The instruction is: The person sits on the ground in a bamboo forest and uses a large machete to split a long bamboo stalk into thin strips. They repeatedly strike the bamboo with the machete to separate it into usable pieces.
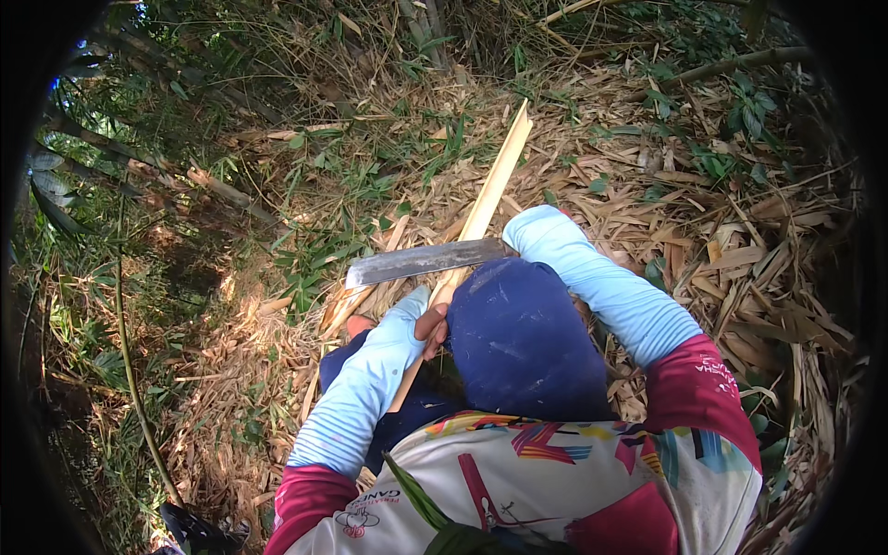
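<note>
The left hand (431, 324) is closed around a long pale bamboo strip (490, 190), which slants up and away over the ground littered with dry leaves (740, 250). A flat grey knife blade (425, 261) lies across the strip just above that hand. The right hand is hidden behind a raised knee in dark blue cloth (523, 338), so I cannot tell its grip.

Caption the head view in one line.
Left hand grips a split bamboo strip while a broad blade lies across it.
</note>
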Available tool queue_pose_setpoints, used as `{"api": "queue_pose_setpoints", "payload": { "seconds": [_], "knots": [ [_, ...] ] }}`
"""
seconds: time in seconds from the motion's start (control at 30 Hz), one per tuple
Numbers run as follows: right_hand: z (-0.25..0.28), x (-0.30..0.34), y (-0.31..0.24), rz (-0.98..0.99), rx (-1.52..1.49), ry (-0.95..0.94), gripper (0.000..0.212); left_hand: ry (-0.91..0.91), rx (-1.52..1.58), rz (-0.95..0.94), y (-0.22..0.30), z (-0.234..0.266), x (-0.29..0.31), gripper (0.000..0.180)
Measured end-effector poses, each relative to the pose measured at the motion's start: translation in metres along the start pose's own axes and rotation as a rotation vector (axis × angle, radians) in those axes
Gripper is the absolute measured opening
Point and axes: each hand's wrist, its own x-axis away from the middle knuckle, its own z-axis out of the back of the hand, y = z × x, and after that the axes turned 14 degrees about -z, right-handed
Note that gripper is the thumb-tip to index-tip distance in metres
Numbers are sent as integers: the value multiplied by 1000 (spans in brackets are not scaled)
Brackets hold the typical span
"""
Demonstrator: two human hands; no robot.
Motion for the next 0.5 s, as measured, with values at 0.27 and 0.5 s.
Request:
{"api": "queue_pose_setpoints", "payload": {
  "seconds": [0.27, 0.5],
  "knots": [
    [-14, 6, 22, -33, -74, 72, 47, -58, -284, 31, -3, 4, 34, 31],
    [-15, 4, 32, -164, -146, 23, 52, -25, -219, 136, 10, 4, 75, 17]
  ]
}}
